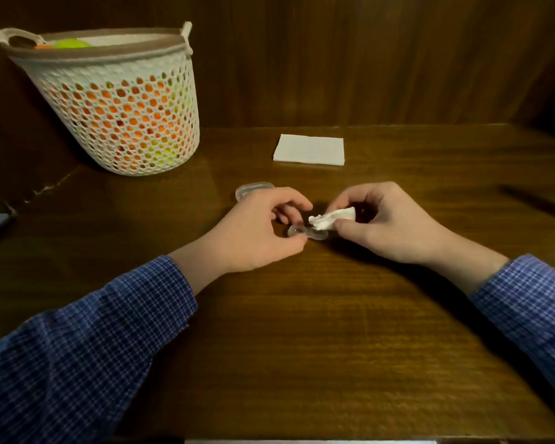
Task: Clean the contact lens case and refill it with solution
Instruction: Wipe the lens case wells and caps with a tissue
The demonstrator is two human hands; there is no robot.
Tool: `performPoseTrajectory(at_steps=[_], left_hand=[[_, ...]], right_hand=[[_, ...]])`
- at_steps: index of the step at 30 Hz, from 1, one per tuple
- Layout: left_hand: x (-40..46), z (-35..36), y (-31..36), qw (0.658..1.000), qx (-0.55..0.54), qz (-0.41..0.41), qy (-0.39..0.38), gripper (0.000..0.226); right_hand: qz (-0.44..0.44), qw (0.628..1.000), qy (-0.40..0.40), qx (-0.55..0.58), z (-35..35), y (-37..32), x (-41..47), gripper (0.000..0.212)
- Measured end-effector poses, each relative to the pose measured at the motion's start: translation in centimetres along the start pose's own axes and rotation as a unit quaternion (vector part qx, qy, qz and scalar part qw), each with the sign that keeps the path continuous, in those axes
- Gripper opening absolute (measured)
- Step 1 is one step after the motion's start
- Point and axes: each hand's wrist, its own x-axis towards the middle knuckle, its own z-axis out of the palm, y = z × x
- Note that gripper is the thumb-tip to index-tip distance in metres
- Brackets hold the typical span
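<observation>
Contact lens case point(305, 232), clear plastic, lies flat on the table point(302, 315) between both hands. The left hand point(257, 232) pinches its left well, a narrow grip steadying it. The right hand point(388, 222) holds a twisted tissue point(332, 217), tip at the right well. To wipe well, I judge the tissue point should turn inside the well, the left pinch firm so the case does not skid. What look like clear lids point(253, 191) lie just behind the left hand; a folded napkin point(309, 149) lies farther back, a mesh basket point(119, 100) far left. No solution bottle is visible.
</observation>
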Motion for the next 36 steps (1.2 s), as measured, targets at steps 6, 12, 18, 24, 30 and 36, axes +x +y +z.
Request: performPoseTrajectory(at_steps=[6,12,18,24,30,36], left_hand=[[0.0,0.1,0.3,1.000,0.007,0.002,-0.003,0.043],[0.0,0.1,0.6,0.999,-0.017,0.018,0.047,0.029],[0.3,-0.3,1.3,0.984,-0.161,-0.007,0.070,0.014],[0.2,-0.3,2.7,0.936,-0.345,-0.044,0.055,0.012],[-0.3,0.7,3.6,0.957,-0.264,-0.039,0.116,0.015],[-0.5,0.6,3.8,0.977,-0.188,-0.034,0.091,0.027]], right_hand=[[-0.055,0.994,0.060,-0.069,0.9,0.5,-0.1,0.012],[-0.005,0.998,0.062,0.012,1.2,0.8,0.1,0.005],[0.040,0.959,-0.024,0.279,0.7,0.1,0.2,0.015],[0.020,0.909,-0.061,0.413,0.3,-0.4,0.0,0.016],[-0.010,0.908,-0.017,0.417,0.6,-0.6,0.0,0.016],[0.020,0.922,0.031,0.386,0.2,-0.4,0.3,0.039]])
